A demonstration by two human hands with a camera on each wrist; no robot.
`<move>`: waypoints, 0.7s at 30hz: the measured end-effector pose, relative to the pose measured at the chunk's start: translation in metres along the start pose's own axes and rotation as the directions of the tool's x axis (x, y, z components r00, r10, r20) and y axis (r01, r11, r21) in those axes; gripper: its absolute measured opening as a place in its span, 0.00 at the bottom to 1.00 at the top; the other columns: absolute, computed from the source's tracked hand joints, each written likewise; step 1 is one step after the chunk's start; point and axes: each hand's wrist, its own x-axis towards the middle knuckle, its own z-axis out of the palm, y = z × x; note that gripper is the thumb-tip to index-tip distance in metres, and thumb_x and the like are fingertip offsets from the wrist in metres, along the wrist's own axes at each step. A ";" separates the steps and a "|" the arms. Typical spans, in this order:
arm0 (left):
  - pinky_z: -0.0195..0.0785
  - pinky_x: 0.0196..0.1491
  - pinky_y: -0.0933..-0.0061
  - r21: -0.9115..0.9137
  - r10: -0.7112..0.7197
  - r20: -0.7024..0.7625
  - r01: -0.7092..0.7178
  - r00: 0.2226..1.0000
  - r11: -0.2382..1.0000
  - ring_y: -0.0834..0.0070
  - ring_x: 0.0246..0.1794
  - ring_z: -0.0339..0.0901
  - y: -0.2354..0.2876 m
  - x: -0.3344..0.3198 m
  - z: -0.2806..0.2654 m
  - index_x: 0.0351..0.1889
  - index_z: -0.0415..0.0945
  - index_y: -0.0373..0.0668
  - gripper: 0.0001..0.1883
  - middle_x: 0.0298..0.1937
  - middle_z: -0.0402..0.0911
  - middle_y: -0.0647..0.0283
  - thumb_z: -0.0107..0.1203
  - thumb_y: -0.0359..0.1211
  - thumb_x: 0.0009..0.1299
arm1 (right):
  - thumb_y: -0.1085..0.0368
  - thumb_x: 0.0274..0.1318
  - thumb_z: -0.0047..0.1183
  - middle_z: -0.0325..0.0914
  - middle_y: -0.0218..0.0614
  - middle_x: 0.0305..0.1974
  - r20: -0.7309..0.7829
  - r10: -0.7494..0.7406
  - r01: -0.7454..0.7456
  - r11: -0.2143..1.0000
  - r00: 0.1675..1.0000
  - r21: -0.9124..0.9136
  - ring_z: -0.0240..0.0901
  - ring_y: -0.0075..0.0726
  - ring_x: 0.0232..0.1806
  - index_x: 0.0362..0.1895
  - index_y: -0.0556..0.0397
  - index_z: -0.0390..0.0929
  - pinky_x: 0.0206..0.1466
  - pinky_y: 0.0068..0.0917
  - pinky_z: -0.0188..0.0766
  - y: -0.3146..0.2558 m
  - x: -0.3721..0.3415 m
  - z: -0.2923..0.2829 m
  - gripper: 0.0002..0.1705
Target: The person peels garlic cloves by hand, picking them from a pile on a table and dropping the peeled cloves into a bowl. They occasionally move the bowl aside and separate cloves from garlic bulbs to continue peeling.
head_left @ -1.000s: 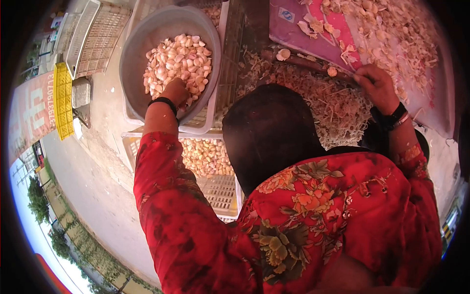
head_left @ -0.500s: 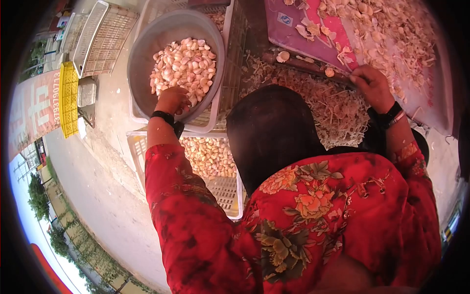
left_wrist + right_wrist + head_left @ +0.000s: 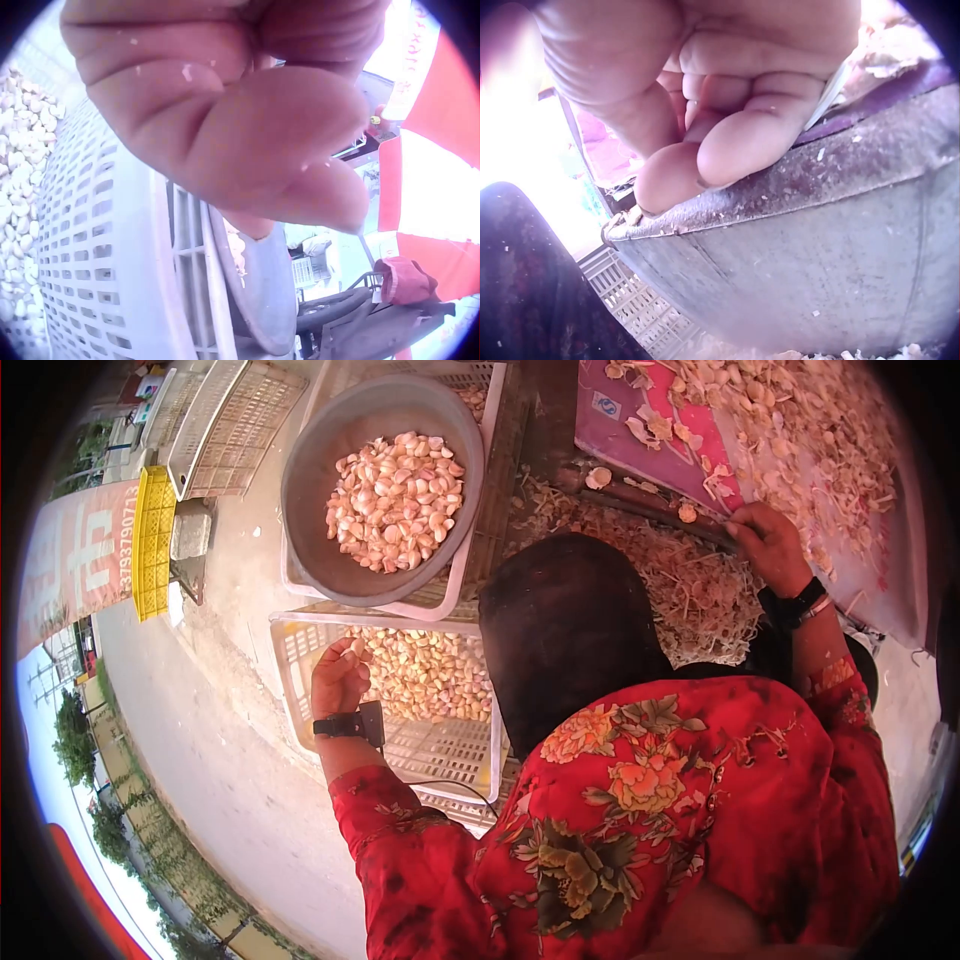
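Observation:
My left hand (image 3: 340,678) is over the white crate (image 3: 440,770) of pale garlic cloves (image 3: 425,678), its fingers curled and pinching a single garlic clove (image 3: 356,647). In the left wrist view those fingers cover most of what lies between them. A grey basin (image 3: 305,545) of pinkish unpeeled garlic cloves (image 3: 395,500) stands farther off. At the edge of the purple-covered work surface (image 3: 640,450) is my right hand (image 3: 775,548). Seen from the right wrist, its fingers are bent, with thumb tip against a fingertip (image 3: 742,146), right at the worn rim (image 3: 780,191); nothing shows in the grip.
Garlic skins (image 3: 790,430) cover the surface at right, and more shreds (image 3: 650,550) lie below its edge. Another person's dark-capped head (image 3: 570,630) and red floral back (image 3: 640,800) fill the middle. Stacked crates (image 3: 235,430) and a yellow crate (image 3: 153,545) stand at left.
My left hand has come out of the basin and moved back toward me, over the crate of pale cloves. The right hand has stayed at the surface's edge. The view has shifted slightly.

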 end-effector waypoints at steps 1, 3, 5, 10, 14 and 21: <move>0.69 0.21 0.75 0.250 -0.130 -0.226 0.186 0.966 0.950 0.71 0.27 0.79 -0.003 -0.010 0.001 0.54 0.69 0.40 0.17 0.40 0.79 0.54 0.51 0.27 0.66 | 0.72 0.56 0.54 0.71 0.29 0.29 0.000 0.001 -0.001 1.000 1.000 0.001 0.70 0.21 0.21 0.34 0.57 0.76 0.25 0.20 0.67 0.000 0.001 0.000 0.02; 0.70 0.23 0.75 0.522 -0.079 -0.468 0.348 0.880 0.778 0.69 0.31 0.81 -0.007 -0.012 0.008 0.58 0.66 0.41 0.20 0.42 0.77 0.56 0.49 0.28 0.66 | 0.72 0.56 0.53 0.71 0.30 0.29 0.005 0.009 -0.009 0.999 1.000 -0.032 0.70 0.21 0.21 0.34 0.57 0.75 0.25 0.20 0.67 -0.003 0.001 -0.002 0.02; 0.70 0.24 0.74 0.558 0.081 -0.571 0.314 0.817 0.769 0.67 0.34 0.81 -0.001 -0.006 0.010 0.62 0.63 0.39 0.24 0.43 0.76 0.57 0.47 0.29 0.66 | 0.72 0.56 0.53 0.71 0.30 0.28 0.011 0.016 -0.015 0.999 1.000 -0.051 0.70 0.21 0.22 0.33 0.57 0.75 0.25 0.20 0.66 -0.005 0.001 0.000 0.02; 0.65 0.18 0.76 0.635 0.247 -0.364 0.045 0.898 0.771 0.67 0.29 0.81 0.062 0.034 0.086 0.61 0.63 0.36 0.25 0.43 0.77 0.53 0.50 0.34 0.66 | 0.73 0.55 0.54 0.71 0.30 0.28 0.007 0.009 -0.008 0.994 1.000 -0.105 0.69 0.21 0.21 0.33 0.57 0.75 0.26 0.20 0.65 -0.007 0.002 -0.002 0.01; 0.67 0.17 0.71 0.750 -0.012 -0.301 0.244 0.954 0.615 0.63 0.24 0.81 0.094 0.096 0.124 0.58 0.62 0.36 0.27 0.41 0.77 0.51 0.54 0.38 0.65 | 0.73 0.54 0.54 0.70 0.30 0.27 -0.004 0.015 -0.015 0.998 1.000 -0.066 0.68 0.21 0.23 0.32 0.57 0.75 0.27 0.20 0.65 -0.007 0.001 -0.002 0.02; 0.74 0.28 0.56 0.675 -0.141 -0.378 0.377 0.915 0.634 0.60 0.30 0.81 0.064 0.221 0.121 0.50 0.69 0.35 0.22 0.29 0.79 0.52 0.61 0.36 0.62 | 0.74 0.50 0.57 0.72 0.33 0.28 -0.013 -0.044 0.039 0.968 0.999 -0.248 0.70 0.27 0.28 0.31 0.57 0.76 0.32 0.25 0.67 -0.011 0.005 -0.003 0.03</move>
